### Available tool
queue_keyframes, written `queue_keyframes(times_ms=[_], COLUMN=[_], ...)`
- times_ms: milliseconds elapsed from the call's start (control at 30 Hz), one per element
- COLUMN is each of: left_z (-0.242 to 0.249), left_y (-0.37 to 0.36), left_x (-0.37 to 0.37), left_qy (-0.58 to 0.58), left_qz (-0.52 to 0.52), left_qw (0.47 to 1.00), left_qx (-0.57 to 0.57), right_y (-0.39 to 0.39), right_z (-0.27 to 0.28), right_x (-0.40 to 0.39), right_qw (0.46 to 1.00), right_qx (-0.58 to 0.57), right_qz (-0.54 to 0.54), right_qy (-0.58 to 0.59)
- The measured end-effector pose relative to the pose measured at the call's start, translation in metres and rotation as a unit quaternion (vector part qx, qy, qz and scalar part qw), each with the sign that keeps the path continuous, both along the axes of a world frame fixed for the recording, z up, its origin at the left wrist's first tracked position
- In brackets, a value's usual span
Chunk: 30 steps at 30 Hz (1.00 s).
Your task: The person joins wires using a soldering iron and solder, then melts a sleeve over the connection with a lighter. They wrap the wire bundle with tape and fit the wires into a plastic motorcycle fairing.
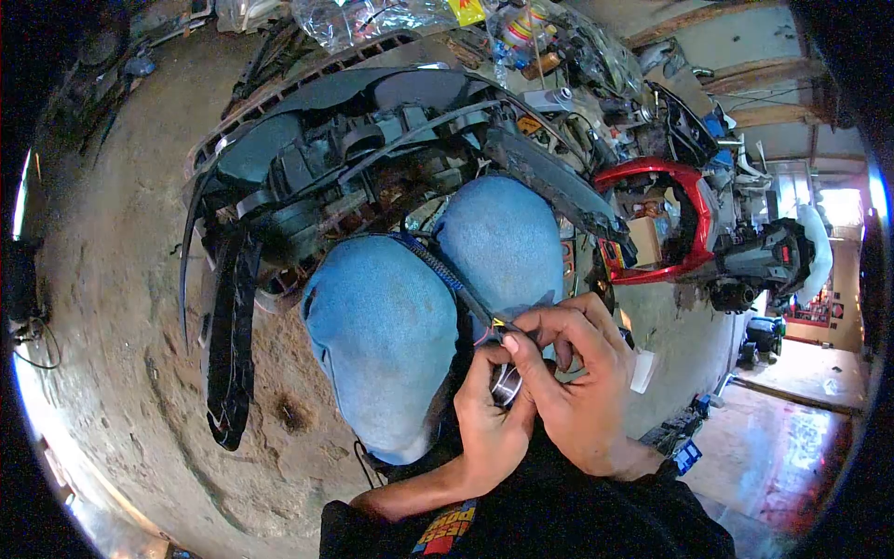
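My left hand (492, 419) and my right hand (585, 387) meet just in front of my knees, fingers pinched together. Between their fingertips is the end of a dark sleeved wiring harness (445, 272), where thin yellow and red wires (498, 323) show. The harness runs up between my two knees in blue jeans. A shiny, round silvery thing (506, 384), perhaps a roll, sits against my left palm, partly covered by the fingers. My right fingers are curled over the wires, and their exact grip is partly hidden.
A large black plastic vehicle panel (363, 140) arches beyond my knees. On the right stand a red fairing frame (698, 214) and a dark engine-like part (759, 265). Tools, a bottle (557, 97) and plastic bags (363, 20) crowd the far side. Stained concrete floor (140, 279) lies left.
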<state>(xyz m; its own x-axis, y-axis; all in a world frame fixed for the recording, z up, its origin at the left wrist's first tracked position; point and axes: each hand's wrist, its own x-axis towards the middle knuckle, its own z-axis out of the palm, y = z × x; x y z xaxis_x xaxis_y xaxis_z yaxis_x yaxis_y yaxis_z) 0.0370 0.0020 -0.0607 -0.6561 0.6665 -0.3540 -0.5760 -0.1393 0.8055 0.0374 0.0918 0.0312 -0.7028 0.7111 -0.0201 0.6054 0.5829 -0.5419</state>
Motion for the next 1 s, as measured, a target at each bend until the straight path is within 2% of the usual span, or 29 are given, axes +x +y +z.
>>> queue_keyframes(times_ms=[433,533,667,1000], left_z=[0.0,0.002,0.002,0.004], left_y=[0.004,0.007,0.007,0.006], left_x=[0.003,0.004,0.004,0.003], left_qy=[-0.002,-0.014,0.008,0.021], left_qz=[0.016,0.023,0.021,0.028], left_qw=[1.0,1.0,1.0,0.999], left_qx=[0.0,0.002,-0.013,-0.029], right_y=[0.006,0.003,0.007,0.015], right_z=[-0.006,0.009,-0.006,-0.01], right_x=[0.004,-0.002,0.006,0.005], right_qw=[0.997,1.0,0.998,0.991], right_qx=[0.042,-0.027,-0.004,0.056], right_qz=[0.051,0.003,0.032,0.113], right_qy=[0.037,-0.006,0.051,0.045])
